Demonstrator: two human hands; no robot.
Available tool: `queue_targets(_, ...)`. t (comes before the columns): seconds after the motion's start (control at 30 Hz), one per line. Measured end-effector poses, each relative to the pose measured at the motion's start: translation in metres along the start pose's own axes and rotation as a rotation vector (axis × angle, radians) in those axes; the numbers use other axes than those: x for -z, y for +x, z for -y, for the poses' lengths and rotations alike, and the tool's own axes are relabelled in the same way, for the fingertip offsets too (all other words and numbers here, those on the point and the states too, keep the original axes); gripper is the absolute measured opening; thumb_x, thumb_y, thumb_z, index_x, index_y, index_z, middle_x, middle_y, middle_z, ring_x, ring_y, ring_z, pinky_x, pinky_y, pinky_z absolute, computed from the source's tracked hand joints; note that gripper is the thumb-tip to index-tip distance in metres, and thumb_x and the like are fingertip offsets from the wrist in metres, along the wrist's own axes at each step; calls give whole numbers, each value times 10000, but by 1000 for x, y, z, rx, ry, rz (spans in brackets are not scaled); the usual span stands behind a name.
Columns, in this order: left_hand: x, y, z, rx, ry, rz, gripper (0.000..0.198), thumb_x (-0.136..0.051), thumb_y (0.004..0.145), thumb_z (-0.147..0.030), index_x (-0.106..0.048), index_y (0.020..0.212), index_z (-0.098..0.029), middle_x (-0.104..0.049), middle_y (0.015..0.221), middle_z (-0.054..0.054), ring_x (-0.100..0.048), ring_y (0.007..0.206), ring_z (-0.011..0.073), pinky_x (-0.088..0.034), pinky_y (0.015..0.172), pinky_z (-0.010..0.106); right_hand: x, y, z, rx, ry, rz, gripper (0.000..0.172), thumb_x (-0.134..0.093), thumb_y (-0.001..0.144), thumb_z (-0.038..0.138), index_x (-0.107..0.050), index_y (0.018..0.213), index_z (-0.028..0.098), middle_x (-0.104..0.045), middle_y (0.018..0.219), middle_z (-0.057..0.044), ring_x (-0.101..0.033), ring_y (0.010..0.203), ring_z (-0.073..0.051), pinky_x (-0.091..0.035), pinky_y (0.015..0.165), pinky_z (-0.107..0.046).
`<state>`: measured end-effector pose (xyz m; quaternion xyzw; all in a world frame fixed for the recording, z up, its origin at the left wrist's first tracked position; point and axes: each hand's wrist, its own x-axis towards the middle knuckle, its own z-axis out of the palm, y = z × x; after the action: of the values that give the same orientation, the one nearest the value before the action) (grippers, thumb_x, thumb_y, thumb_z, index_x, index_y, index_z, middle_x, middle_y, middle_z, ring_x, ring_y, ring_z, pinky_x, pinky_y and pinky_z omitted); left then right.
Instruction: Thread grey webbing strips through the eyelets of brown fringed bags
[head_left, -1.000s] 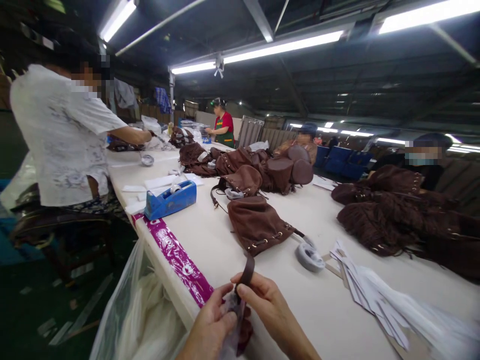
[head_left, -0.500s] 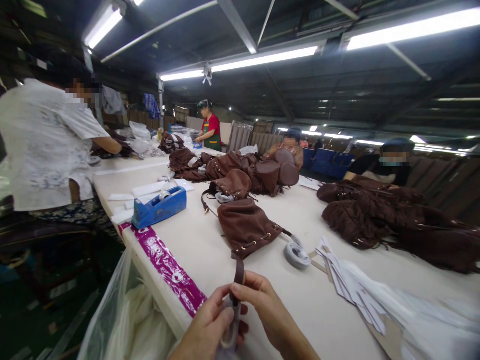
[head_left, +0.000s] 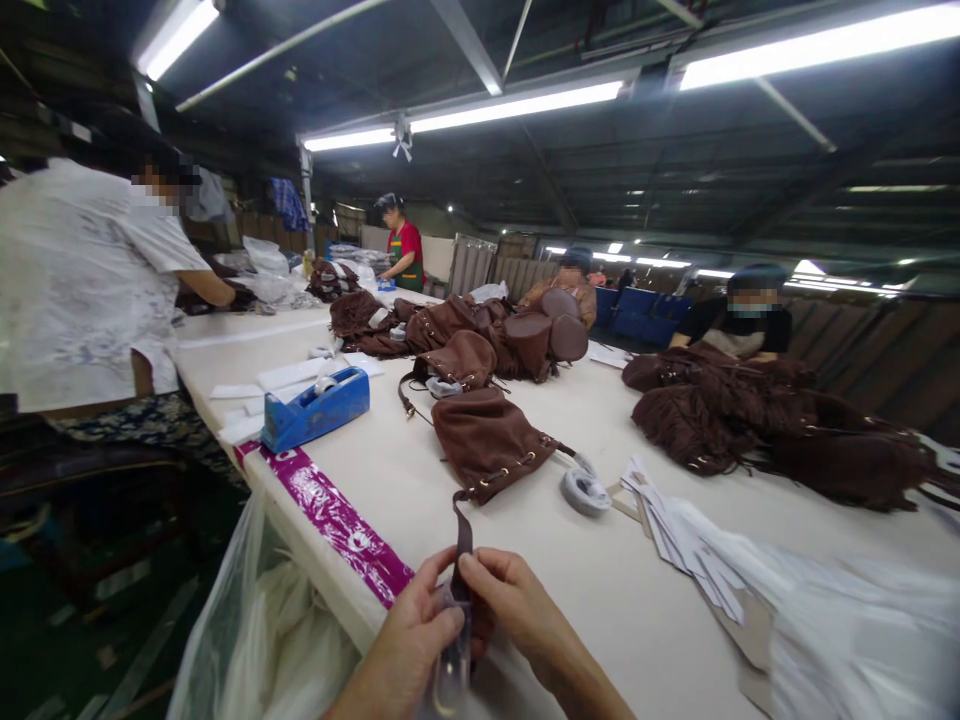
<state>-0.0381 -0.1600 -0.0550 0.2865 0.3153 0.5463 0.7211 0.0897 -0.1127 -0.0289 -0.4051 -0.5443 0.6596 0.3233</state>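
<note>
In front of me lies a brown drawstring bag (head_left: 491, 440) with metal eyelets, and its dark strap (head_left: 464, 530) runs toward me into both hands. My left hand (head_left: 416, 630) is closed around the strap's end, where a clear plastic wrapping (head_left: 451, 650) covers what looks like a metal buckle. My right hand (head_left: 506, 600) pinches the strap just above the wrapping, thumb on top; its other fingers are partly hidden behind the strap. Beyond the bag's right side rests a grey wrapped coil (head_left: 585, 492), joined to the bag's other strap.
A blue tape dispenser (head_left: 315, 408) stands at the table's left edge, near a purple printed strip (head_left: 341, 520). More brown bags (head_left: 465, 325) are heaped behind and at right (head_left: 750, 420). Paper strips (head_left: 682, 550) and plastic sheets (head_left: 847, 600) lie at right. Several people work around the table.
The view has shifted slightly. My hands stay on the strap, and the plastic wrapping now extends lower, with more of the metal piece showing beneath my left thumb.
</note>
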Motion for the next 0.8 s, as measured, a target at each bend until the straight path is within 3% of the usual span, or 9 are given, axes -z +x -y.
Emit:
queue_targets(0.13,-1,-2,-10,13,-30,-45,737,-766,681,-252,-432,1332,-168,-680,977,106,-653,828,211,-489,735,292,9,-15,2,96,-142,-141,510,-556,779,642,-635,775,138,-572,671,-18,-497,629,-129,-395,572,-233)
queue_targets(0.27,3,0,-14,-25,-38,-26,823,-763,701,-266,-353,1411,-203,-653,1146,128,-603,1064,256,-433,942,344,9,-28,-6,116,-232,-299,440,-614,751,602,-619,752,162,-517,615,15,-472,574,-124,-363,509,-222)
queue_targets(0.37,6,1,-8,10,-95,19,897,-766,701,-274,-282,1455,-241,-600,1257,131,-588,1095,273,-418,976,387,-1,-29,-17,90,-152,-234,460,-588,765,619,-599,733,161,-479,558,31,-431,504,-107,-321,465,-218)
queue_targets(0.47,10,0,1,29,-119,41,831,-750,725,-277,-327,1440,-257,-541,1335,127,-598,1073,271,-423,973,391,-10,-24,-24,65,-87,-175,508,-581,742,664,-571,703,157,-453,497,43,-375,444,-90,-281,447,-222)
queue_targets(0.57,15,0,9,11,-125,58,725,-769,699,-259,-468,1358,-255,-561,1311,103,-570,1120,274,-409,997,371,-13,-22,-26,100,-121,-180,480,-579,756,641,-525,647,177,-457,510,36,-381,467,-100,-288,462,-231)
queue_targets(0.67,18,0,13,-22,-159,100,703,-812,644,-247,-544,1294,-243,-625,1204,86,-552,1148,275,-415,987,346,-12,-26,-23,276,-340,-265,373,-547,830,522,-548,661,190,-529,620,-4,-457,575,-136,-352,544,-253)
queue_targets(0.73,21,0,16,-4,-169,135,654,-819,654,-297,-578,1258,-227,-657,1123,92,-589,1083,281,-451,925,353,-11,-29,-22,407,-533,-366,308,-533,851,447,-575,676,198,-564,690,-29,-498,640,-158,-370,604,-271)
queue_targets(0.8,23,2,17,47,-148,146,572,-826,649,-367,-643,1156,-176,-680,1029,110,-627,986,285,-473,866,359,-11,-29,-23,425,-614,-423,291,-539,841,424,-567,654,203,-561,678,-29,-500,634,-163,-364,605,-278)
